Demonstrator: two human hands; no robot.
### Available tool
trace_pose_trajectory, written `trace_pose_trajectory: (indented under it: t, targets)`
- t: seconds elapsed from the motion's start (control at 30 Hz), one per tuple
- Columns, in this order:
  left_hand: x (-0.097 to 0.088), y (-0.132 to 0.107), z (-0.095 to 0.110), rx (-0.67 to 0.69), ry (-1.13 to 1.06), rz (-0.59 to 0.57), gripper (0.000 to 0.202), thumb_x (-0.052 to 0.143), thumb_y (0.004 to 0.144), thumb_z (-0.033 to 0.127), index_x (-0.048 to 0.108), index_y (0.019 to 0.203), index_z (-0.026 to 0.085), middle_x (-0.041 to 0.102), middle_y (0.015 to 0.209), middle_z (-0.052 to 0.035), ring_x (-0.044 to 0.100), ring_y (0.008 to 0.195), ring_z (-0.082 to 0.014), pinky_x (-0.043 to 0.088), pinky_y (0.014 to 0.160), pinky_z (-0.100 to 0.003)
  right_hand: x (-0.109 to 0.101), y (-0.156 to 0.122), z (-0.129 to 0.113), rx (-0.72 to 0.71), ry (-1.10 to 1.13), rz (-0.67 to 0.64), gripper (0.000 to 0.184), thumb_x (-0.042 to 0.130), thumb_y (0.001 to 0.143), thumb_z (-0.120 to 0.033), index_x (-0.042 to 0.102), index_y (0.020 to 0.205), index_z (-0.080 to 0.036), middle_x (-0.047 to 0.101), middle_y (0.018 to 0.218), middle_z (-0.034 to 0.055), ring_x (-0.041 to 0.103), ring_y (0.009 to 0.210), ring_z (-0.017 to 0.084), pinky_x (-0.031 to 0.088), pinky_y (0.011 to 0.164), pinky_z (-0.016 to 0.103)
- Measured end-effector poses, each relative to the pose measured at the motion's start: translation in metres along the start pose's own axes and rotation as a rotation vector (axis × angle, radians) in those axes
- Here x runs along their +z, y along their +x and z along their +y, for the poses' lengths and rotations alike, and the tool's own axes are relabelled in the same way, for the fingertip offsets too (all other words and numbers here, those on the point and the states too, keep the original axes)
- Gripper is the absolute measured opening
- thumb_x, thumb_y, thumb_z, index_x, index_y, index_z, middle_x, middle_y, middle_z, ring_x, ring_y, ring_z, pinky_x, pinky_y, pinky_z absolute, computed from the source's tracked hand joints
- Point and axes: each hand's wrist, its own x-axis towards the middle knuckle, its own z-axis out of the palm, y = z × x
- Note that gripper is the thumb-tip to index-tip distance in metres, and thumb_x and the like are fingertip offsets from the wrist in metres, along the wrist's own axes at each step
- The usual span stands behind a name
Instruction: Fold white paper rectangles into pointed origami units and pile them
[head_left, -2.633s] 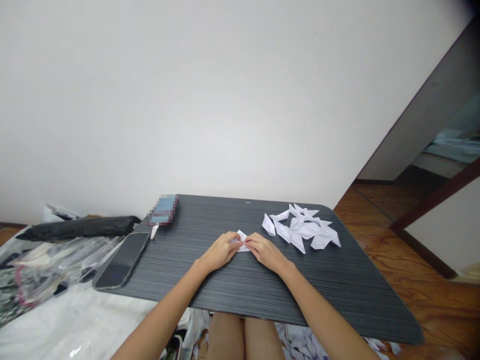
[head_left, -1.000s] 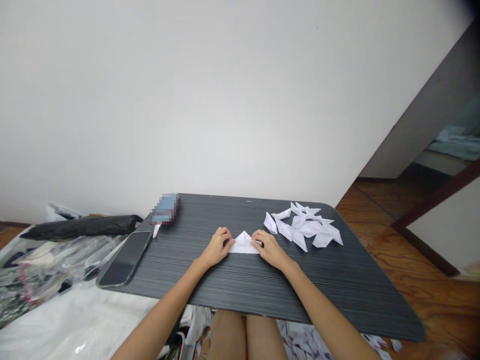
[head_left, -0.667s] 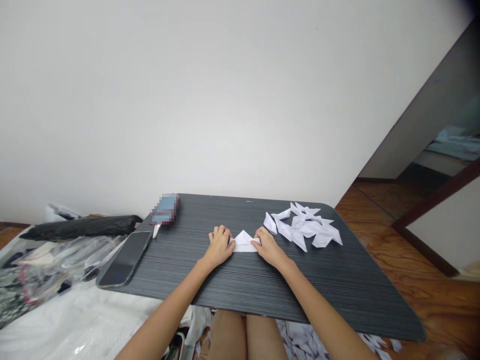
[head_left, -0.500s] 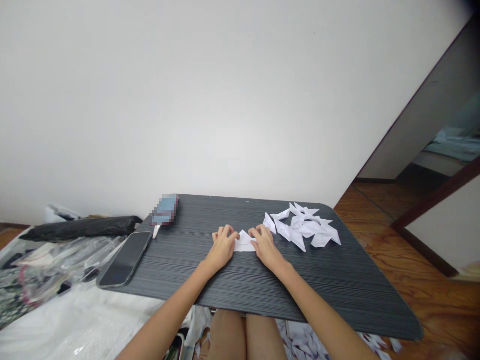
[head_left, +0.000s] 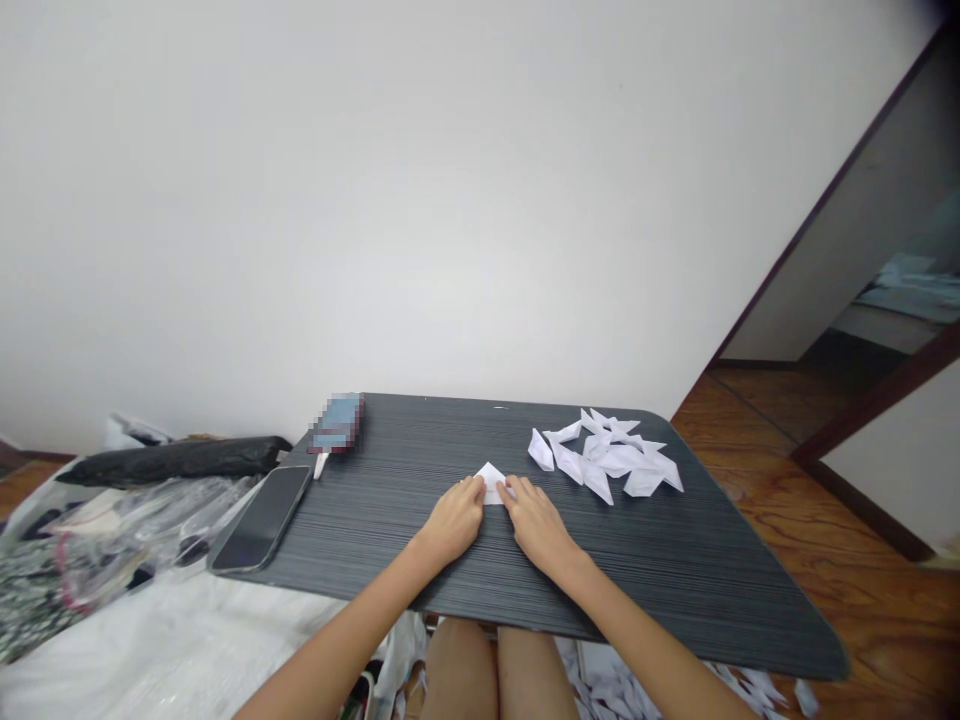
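Observation:
A small piece of folded white paper (head_left: 491, 474) lies on the dark table (head_left: 405, 440), its pointed tip facing the wall. My left hand (head_left: 456, 514) grips its left side, fingers curled together. From the other side my right hand (head_left: 535, 516) presses on the right part, thumb and fingers closed at the paper. Both hands cover the outer ends of the sheet. To the right, several folded white paper pieces (head_left: 616, 458) form a loose pile, a single one (head_left: 540, 450) lying nearest my right hand.
A phone (head_left: 262, 518) rests at the table's left edge. Behind it is a blurred blue item (head_left: 337, 422) with a white tip beneath. Plastic bags (head_left: 157, 520) and a long black bundle (head_left: 176, 460) lie left of the table. More folded papers (head_left: 611, 680) are below the front edge.
My hands have moved closer together over the paper, and their raised fingers have come down and closed on it. The view has shifted slightly.

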Motion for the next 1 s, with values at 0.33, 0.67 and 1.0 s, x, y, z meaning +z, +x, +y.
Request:
trace_pose_trajectory:
  t: [0.33,0.67,1.0]
  targets:
    - [-0.01,0.013,-0.015,-0.248,-0.135,0.039,0.027,0.043,0.079,0.03,0.053,0.062,0.013,0.048,0.074,-0.0073,0.046,0.075,-0.0193,0.039,0.072,-0.034,-0.002,0.009,0.021,0.156,0.143,0.049,0.02,0.043,0.08,-0.024,0.056,0.067,-0.015,0.051,0.076,0.0084,0.048,0.078,0.02,0.036,0.07,0.034]
    - [0.004,0.023,-0.019,-0.254,-0.26,0.031,0.027,0.046,0.077,0.037,0.05,0.097,0.019,0.047,0.092,-0.0049,0.041,0.089,-0.0188,0.031,0.073,-0.032,0.013,0.03,0.026,0.263,0.37,-0.105,0.016,0.058,0.07,-0.03,0.054,0.081,-0.018,0.048,0.09,0.0049,0.043,0.091,0.021,0.032,0.074,0.036]
    - [0.0,0.016,-0.012,-0.302,-0.424,-0.055,0.02,0.047,0.076,0.036,0.045,0.079,0.017,0.051,0.083,-0.002,0.041,0.082,-0.0172,0.028,0.069,-0.03,0.0,0.025,0.027,0.093,0.528,-0.151,0.025,0.052,0.075,-0.036,0.051,0.097,-0.024,0.05,0.093,0.0028,0.044,0.09,0.018,0.031,0.074,0.033]
